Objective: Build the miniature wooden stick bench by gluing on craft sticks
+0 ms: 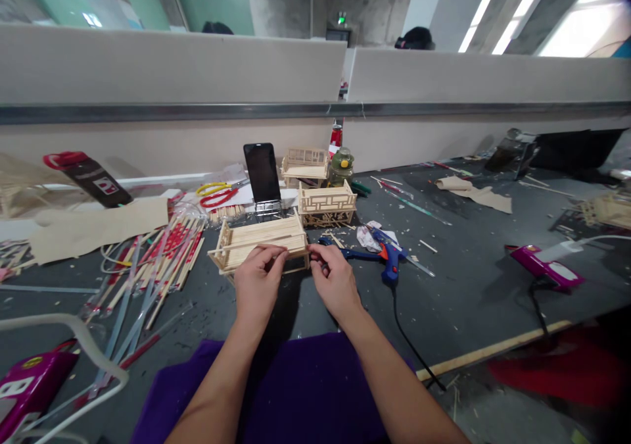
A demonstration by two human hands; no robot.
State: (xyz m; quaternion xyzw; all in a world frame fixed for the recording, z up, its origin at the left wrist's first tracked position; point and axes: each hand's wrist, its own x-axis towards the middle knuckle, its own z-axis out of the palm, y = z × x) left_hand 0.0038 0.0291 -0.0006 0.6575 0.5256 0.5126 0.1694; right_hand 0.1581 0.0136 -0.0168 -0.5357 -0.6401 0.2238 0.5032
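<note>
A small bench-like model of thin wooden sticks (263, 235) stands right in front of me, with a slatted top and short end rails. Over its near edge my left hand (257, 279) is closed in a pinch, thumb against forefinger. My right hand (336, 285) is closed too, its fingertips by the model's right end post. What either pinch holds, if anything, is too small to make out. Behind stand a stick model with a patterned rail (327, 202) and a stick bench (304, 166).
A blue glue gun (392, 260) lies to the right, its cord hanging off the table edge. Left are bundled red-tipped sticks (180, 250), scissors (217, 195) and a tilted bottle (93, 179). A phone (261, 173) stands upright behind the model. Purple devices (545, 266) lie at both sides.
</note>
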